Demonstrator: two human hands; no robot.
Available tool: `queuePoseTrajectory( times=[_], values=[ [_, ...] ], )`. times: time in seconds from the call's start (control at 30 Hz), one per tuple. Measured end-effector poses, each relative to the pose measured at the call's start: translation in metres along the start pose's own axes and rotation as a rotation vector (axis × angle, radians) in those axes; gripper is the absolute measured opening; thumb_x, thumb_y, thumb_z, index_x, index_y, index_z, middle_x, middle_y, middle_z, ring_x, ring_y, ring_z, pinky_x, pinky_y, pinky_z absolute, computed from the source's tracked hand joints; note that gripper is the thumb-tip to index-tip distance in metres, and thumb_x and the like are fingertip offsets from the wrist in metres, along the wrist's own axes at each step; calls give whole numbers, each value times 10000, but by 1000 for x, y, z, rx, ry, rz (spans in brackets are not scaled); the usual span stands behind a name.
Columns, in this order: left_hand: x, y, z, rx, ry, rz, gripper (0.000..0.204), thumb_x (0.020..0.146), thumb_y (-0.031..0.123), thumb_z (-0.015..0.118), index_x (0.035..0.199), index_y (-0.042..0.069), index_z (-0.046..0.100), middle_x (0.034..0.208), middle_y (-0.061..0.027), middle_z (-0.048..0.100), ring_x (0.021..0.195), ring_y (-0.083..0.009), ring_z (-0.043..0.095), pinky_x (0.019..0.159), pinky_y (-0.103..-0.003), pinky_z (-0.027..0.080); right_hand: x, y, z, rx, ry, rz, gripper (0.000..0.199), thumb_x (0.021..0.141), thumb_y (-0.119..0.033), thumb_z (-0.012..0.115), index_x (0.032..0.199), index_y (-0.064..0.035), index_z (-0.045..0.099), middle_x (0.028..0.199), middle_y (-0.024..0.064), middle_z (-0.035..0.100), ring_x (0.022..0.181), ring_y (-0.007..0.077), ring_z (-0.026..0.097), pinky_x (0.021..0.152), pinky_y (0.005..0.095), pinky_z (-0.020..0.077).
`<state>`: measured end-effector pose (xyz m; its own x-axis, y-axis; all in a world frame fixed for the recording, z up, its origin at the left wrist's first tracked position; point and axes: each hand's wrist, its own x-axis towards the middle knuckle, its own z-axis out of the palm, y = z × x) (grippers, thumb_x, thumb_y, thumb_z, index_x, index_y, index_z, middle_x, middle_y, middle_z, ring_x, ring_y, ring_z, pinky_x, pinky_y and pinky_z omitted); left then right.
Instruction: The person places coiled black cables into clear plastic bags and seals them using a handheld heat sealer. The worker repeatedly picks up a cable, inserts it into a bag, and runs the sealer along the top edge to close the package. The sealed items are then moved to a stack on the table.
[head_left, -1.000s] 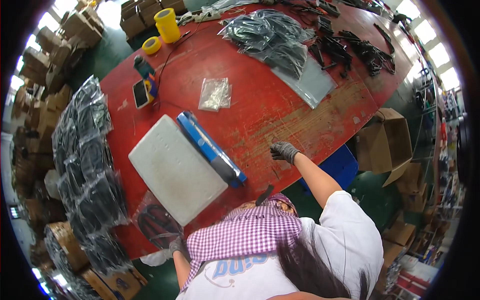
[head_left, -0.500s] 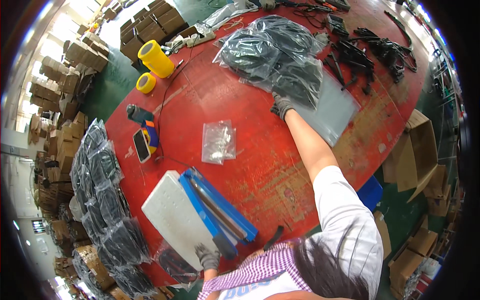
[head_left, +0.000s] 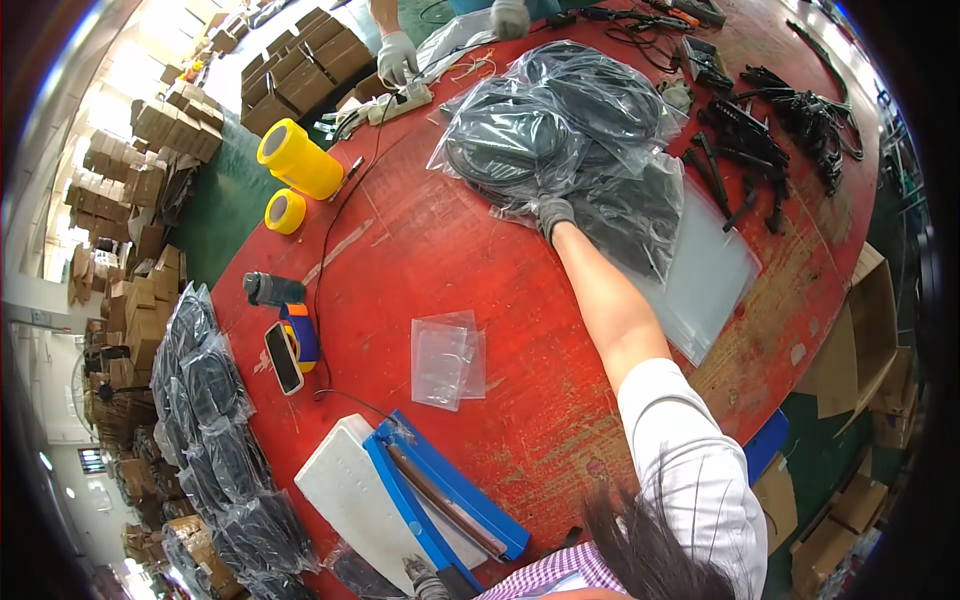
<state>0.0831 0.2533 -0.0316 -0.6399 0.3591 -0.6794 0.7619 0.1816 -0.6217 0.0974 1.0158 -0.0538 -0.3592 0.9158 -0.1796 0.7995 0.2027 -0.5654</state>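
My right hand, in a grey glove, reaches across the table to the near edge of a pile of clear plastic bags with dark rounded items inside. Its fingers are closed on the edge of one bag. My left hand, also gloved, lies with its fingers stretched out on a white foam block, by the lower end of a blue bag sealer. Part of that hand is cut off by the lower edge. Flat clear bags lie stacked beside the pile.
Small clear bags lie mid-table on the red table. Yellow tape rolls, a bottle and a phone stand at left. Black parts lie far right. A co-worker's gloved hands show at the far edge.
My right hand has moved onto the bag's edge and closed there. My left hand has slid lower, near the frame's edge. The view has shifted, and a co-worker's hands have come into sight.
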Motion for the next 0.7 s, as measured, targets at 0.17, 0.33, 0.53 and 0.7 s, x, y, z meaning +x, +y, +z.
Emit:
queuePoseTrajectory(
  times=[0.17,0.33,0.53,0.7],
  values=[
    [-3,-4,-10,2,-115,39,501,864,252,222,1297,11,153,1343,-158,173,1239,-291,163,1025,-409,97,-39,-15,-34,-181,178,-253,302,755,-211,486,1007,-44,510,744,157,574,676,290,554,596,399,404],
    [-23,-1,-4,169,-240,106,481,868,227,216,1300,24,156,1343,-148,181,1236,-274,185,1027,-389,123,-129,16,-44,-80,522,-704,164,793,-163,459,887,-60,544,552,87,499,499,213,505,451,353,372],
    [-17,-5,1,-335,-123,-86,475,869,215,211,1300,24,158,1342,-144,183,1236,-267,184,1026,-378,123,-284,46,-78,508,-131,-532,154,844,-203,438,837,-131,575,505,82,459,420,198,433,370,304,311],
    [-16,-4,-1,-481,-81,-143,470,869,206,207,1299,24,159,1342,-140,184,1236,-261,183,1026,-369,123,-382,68,-60,191,293,-1014,226,769,-189,506,965,-77,513,576,88,479,444,209,451,378,315,335]
  ],
)
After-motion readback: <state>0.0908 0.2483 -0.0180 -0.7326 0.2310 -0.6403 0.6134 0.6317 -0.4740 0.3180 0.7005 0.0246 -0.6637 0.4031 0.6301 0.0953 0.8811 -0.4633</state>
